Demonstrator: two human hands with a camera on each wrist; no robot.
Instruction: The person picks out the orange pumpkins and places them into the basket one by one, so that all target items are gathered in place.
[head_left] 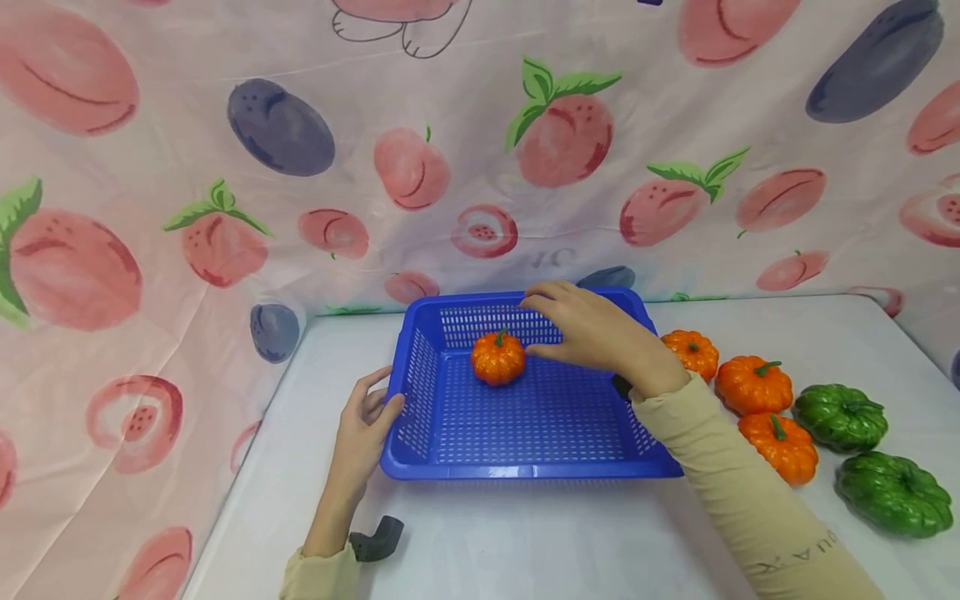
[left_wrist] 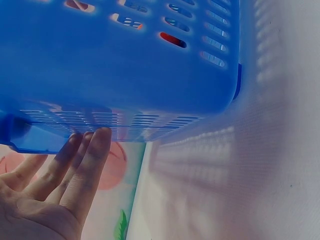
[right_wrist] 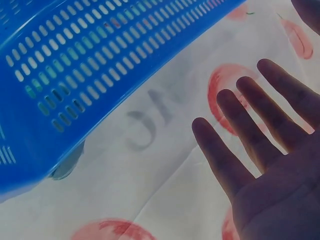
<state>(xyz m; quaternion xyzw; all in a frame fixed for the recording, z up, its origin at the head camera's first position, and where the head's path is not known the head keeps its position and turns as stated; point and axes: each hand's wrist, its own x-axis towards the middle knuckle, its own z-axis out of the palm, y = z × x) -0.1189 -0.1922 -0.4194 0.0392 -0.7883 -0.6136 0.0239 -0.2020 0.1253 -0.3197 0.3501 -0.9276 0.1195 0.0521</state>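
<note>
A blue plastic basket [head_left: 525, 425] with slotted walls sits on the white table. Inside it, toward the back, is one small orange pumpkin [head_left: 498, 358] with a green stem. My left hand [head_left: 365, 429] is at the basket's left side, thumb by the rim; the left wrist view shows its straight fingers [left_wrist: 85, 175] touching the outer wall. Over the basket's back right part hovers my right hand [head_left: 585, 325], fingers spread and holding nothing. Its thumb tip comes close to the pumpkin in the head view. The right wrist view shows the fingers [right_wrist: 250, 120] extended.
Right of the basket lie several more orange pumpkins [head_left: 753, 385] and two green ones [head_left: 892, 493], partly behind my right sleeve [head_left: 742, 492]. A fruit-print cloth [head_left: 480, 183] hangs behind and left of the white table [head_left: 480, 542].
</note>
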